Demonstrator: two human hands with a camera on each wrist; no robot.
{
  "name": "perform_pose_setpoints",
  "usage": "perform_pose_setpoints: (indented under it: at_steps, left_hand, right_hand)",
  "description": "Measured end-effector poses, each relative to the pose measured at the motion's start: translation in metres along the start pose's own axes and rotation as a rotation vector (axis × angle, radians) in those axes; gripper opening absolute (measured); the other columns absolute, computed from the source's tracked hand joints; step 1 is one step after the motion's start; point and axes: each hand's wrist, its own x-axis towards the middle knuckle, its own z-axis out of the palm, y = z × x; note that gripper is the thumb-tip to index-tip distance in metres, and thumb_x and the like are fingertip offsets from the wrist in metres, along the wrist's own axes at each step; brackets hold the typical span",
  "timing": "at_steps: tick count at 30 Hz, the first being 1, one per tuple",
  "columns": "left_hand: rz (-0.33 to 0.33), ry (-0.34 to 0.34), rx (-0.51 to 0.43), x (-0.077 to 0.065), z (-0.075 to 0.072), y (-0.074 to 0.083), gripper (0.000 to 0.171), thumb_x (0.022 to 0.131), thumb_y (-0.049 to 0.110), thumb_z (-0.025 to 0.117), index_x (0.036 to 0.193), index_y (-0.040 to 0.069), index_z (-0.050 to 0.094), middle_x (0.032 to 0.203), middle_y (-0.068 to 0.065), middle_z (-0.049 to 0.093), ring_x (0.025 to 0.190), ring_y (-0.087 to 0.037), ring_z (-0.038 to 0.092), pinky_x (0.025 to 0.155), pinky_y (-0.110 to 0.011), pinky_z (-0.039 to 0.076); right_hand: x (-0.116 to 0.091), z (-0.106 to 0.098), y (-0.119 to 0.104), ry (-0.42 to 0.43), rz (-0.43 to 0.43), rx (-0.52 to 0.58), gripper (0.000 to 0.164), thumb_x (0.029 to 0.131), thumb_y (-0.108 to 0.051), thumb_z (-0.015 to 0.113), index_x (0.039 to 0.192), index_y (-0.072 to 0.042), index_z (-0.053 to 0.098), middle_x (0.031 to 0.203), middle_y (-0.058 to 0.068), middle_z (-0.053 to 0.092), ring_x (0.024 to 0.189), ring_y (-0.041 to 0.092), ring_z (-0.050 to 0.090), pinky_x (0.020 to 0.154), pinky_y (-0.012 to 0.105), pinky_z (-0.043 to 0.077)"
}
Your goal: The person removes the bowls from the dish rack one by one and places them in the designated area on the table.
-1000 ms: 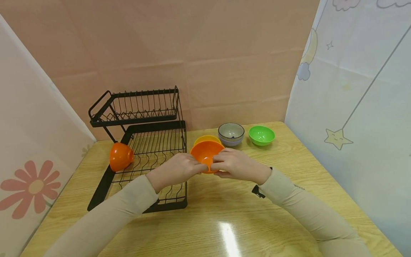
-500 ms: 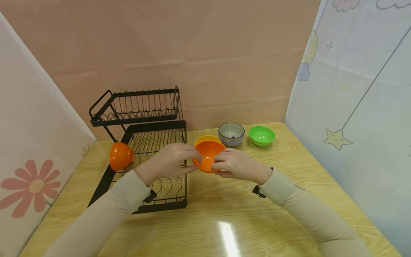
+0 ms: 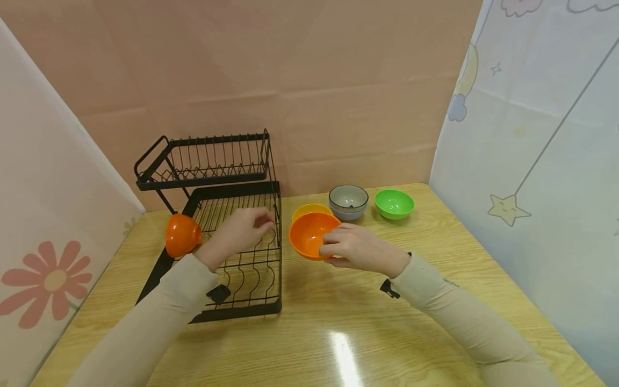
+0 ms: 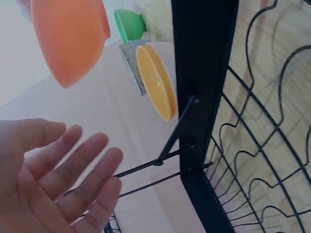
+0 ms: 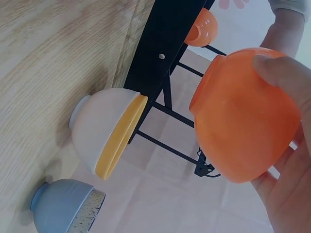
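Observation:
An orange bowl is held up in front of the other bowls, its opening tipped toward the head camera. My right hand grips it by its right side, thumb on the outer wall in the right wrist view, where the bowl shows its underside. My left hand is apart from the bowl, over the black dish rack, holding nothing; in the left wrist view its fingers are loosely bent. A second orange bowl sits tilted on its side at the rack's left edge.
Behind the held bowl stands a yellow bowl, white outside in the wrist views. To its right are a grey bowl stacked in a bluish one and a green bowl. The rack's upper tier rises at the back left.
My left hand has let go of the orange bowl and moved left, over the rack. The right hand still holds the bowl in nearly the same place.

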Motion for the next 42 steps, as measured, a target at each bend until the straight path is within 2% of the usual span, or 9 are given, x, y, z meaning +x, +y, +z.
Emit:
perform_pose_setpoints:
  at_steps: [2, 8, 11, 14, 18, 23, 30, 37, 42]
  left_hand:
    - [-0.033, -0.025, -0.003, 0.0, 0.002, -0.004, 0.013, 0.092, 0.026, 0.057, 0.098, 0.017, 0.064, 0.09, 0.001, 0.065, 0.078, -0.014, 0.059, 0.07, -0.034, 0.051]
    - [-0.073, -0.132, -0.005, -0.001, 0.005, -0.012, 0.016, 0.092, 0.025, 0.057, 0.099, 0.013, 0.064, 0.088, -0.002, 0.063, 0.073, -0.014, 0.057, 0.064, -0.03, 0.049]
    - [-0.091, -0.212, 0.006, -0.001, 0.006, -0.016, 0.018, 0.093, 0.026, 0.056, 0.101, 0.011, 0.064, 0.087, -0.002, 0.062, 0.071, -0.015, 0.055, 0.061, -0.03, 0.047]
    - [-0.109, -0.307, 0.036, -0.002, 0.008, -0.019, 0.021, 0.093, 0.028, 0.055, 0.103, 0.012, 0.062, 0.091, -0.003, 0.061, 0.075, -0.017, 0.056, 0.065, -0.033, 0.047]
    - [-0.099, -0.415, 0.094, -0.004, 0.009, -0.022, 0.024, 0.092, 0.034, 0.056, 0.104, 0.013, 0.061, 0.1, -0.003, 0.061, 0.085, -0.018, 0.057, 0.072, -0.037, 0.048]
    - [-0.059, -0.499, 0.104, -0.008, 0.01, -0.022, 0.027, 0.091, 0.036, 0.057, 0.105, 0.013, 0.061, 0.101, -0.003, 0.06, 0.083, -0.017, 0.057, 0.07, -0.037, 0.048]
    - [-0.041, -0.531, 0.134, -0.01, 0.009, -0.02, 0.028, 0.092, 0.039, 0.055, 0.105, 0.015, 0.061, 0.11, -0.005, 0.058, 0.088, -0.019, 0.056, 0.073, -0.039, 0.048]
    - [-0.068, -0.546, 0.126, -0.008, 0.011, -0.021, 0.03, 0.091, 0.04, 0.055, 0.108, 0.015, 0.061, 0.103, -0.002, 0.059, 0.085, -0.017, 0.056, 0.072, -0.038, 0.047]
    - [-0.083, -0.551, 0.145, -0.008, 0.011, -0.02, 0.03, 0.092, 0.039, 0.054, 0.109, 0.015, 0.061, 0.102, -0.001, 0.061, 0.086, -0.017, 0.057, 0.073, -0.039, 0.047]
  right_hand:
    - [-0.001, 0.001, 0.0, -0.006, 0.006, 0.0, 0.015, 0.079, -0.019, 0.073, 0.087, -0.019, 0.061, 0.082, -0.005, 0.057, 0.078, 0.014, 0.056, 0.078, 0.029, 0.045]
    - [-0.001, 0.003, 0.0, -0.027, 0.022, 0.014, 0.014, 0.08, -0.019, 0.072, 0.087, -0.019, 0.06, 0.083, -0.005, 0.057, 0.079, 0.014, 0.056, 0.078, 0.028, 0.044]
    - [-0.002, 0.004, 0.001, -0.027, 0.026, 0.021, 0.015, 0.079, -0.019, 0.073, 0.088, -0.019, 0.06, 0.082, -0.006, 0.057, 0.079, 0.013, 0.056, 0.078, 0.028, 0.044]
    - [-0.003, 0.006, 0.001, -0.024, 0.027, 0.025, 0.017, 0.078, -0.019, 0.074, 0.088, -0.019, 0.06, 0.083, -0.005, 0.057, 0.079, 0.014, 0.056, 0.078, 0.029, 0.045]
    - [-0.004, 0.007, 0.002, -0.026, 0.037, 0.029, 0.019, 0.077, -0.019, 0.076, 0.088, -0.019, 0.061, 0.083, -0.005, 0.058, 0.08, 0.014, 0.057, 0.079, 0.029, 0.045]
    - [-0.005, 0.007, 0.003, -0.021, 0.04, 0.017, 0.021, 0.075, -0.018, 0.077, 0.087, -0.018, 0.06, 0.082, -0.005, 0.057, 0.078, 0.014, 0.056, 0.078, 0.029, 0.045]
    - [-0.005, 0.006, 0.003, -0.021, 0.042, 0.017, 0.022, 0.074, -0.017, 0.077, 0.087, -0.017, 0.06, 0.083, -0.004, 0.058, 0.079, 0.014, 0.057, 0.078, 0.029, 0.045]
    - [-0.006, 0.004, 0.008, 0.0, 0.053, 0.008, 0.021, 0.074, -0.017, 0.077, 0.086, -0.017, 0.06, 0.081, -0.004, 0.058, 0.076, 0.014, 0.057, 0.076, 0.03, 0.045]
    - [-0.009, -0.007, 0.024, 0.031, 0.1, -0.039, 0.022, 0.073, -0.017, 0.078, 0.085, -0.016, 0.06, 0.079, -0.004, 0.06, 0.074, 0.013, 0.057, 0.071, 0.031, 0.047]
